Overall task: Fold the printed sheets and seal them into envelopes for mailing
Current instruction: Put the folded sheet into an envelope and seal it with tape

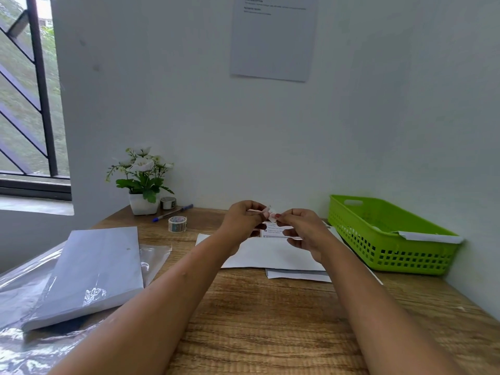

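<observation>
Hands: left hand (243, 216) and right hand (303, 228) each pinch one end of a small tape piece (271, 213), raised left of the green basket (392, 253).
Tape piece: probably weightless, limp and sticky; best held by its ends.
Envelope (270, 255): lies flat, left of the basket, under the hands; thin, bendy.
Axis: long side runs toward the basket; open edge faces away, printed sheet (273, 230) showing.
Tape roll (177, 223): further left.

Person's two arms are showing bare along their whole visible length: left forearm (173, 280), right forearm (359, 280). Left hand (243, 216) and right hand (304, 226) are likewise showing bare. One right-hand fingertip (279, 217) is showing a reddish nail; blur is making polish uncertain.
</observation>
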A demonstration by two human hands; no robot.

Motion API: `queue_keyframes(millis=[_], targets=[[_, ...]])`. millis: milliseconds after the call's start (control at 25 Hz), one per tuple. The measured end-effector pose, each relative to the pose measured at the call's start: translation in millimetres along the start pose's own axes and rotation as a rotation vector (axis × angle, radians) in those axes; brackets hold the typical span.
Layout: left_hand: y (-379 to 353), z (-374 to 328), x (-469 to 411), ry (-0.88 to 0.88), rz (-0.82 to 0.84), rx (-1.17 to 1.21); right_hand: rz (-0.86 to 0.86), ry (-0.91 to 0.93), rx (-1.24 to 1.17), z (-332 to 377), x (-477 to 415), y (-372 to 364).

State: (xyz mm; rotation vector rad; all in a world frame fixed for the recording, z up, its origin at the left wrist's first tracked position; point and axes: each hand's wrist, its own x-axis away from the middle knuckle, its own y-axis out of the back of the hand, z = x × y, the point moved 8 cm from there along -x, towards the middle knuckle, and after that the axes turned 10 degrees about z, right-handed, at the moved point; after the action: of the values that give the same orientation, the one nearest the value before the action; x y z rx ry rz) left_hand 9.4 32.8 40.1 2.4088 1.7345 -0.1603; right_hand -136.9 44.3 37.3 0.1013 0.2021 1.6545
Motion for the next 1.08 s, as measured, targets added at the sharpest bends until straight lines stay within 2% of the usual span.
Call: queue_keyframes(millis=[200,360,520,1080], targets=[[5,2,1,0.01,-0.007,-0.023,0.057,-0.018,0.095,1,0,-7],[3,2,0,0.0,0.012,-0.102,-0.016,0.149,0.096,17,2,0],[-5,0,0,-0.034,0.048,-0.151,0.047,0.274,0.232,28,6,-4],[-15,2,0,-0.074,0.124,-0.227,0.04,0.254,0.229,19,0,8]])
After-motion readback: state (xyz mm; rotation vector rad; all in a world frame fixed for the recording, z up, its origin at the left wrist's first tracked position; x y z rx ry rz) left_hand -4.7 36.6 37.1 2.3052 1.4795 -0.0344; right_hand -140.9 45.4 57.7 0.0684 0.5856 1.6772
